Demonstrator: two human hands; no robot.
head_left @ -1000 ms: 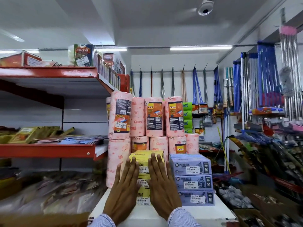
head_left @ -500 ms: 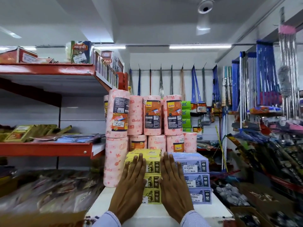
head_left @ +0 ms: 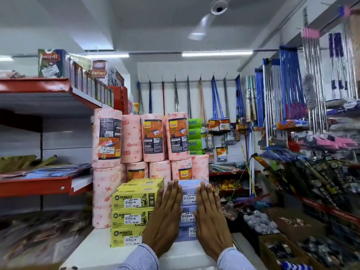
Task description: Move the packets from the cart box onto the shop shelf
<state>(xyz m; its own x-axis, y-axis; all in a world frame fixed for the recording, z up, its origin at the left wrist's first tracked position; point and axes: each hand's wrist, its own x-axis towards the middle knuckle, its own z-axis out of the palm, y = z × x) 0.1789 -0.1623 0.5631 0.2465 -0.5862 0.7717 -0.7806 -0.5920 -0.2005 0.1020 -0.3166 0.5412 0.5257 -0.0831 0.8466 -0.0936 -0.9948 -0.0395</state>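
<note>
Pressing flat against the lavender packets (head_left: 188,209), both hands sit low in the middle of the head view. The left hand (head_left: 165,221) lies with its fingers straight and close together along the stack's left front edge, in the seam where the lavender stack meets the yellow Miracle packets (head_left: 132,213). The right hand (head_left: 211,221) mirrors it on the stack's right edge, fingers likewise extended and side by side. Neither grip curls round anything; each palm is laid open against the packets, with the stack between the two hands. Whether the palms squeeze the stack or only touch it cannot be told from here.

The lavender stack stands three high, price labels facing out, on the white shelf top (head_left: 97,250). The yellow stack, also three high with a further yellow packet on top, stands just beside it on the left, touching. Behind both rise pink Gala kitchen towel rolls (head_left: 153,137), upright in two tiers. Green Relox boxes (head_left: 194,133) are stacked to the right of the rolls. A red shelf (head_left: 39,185) with flat packets runs along the left. Mops and brooms (head_left: 216,102) hang on the back wall. Blue striped sleeves (head_left: 140,259) show at the bottom edge.
</note>
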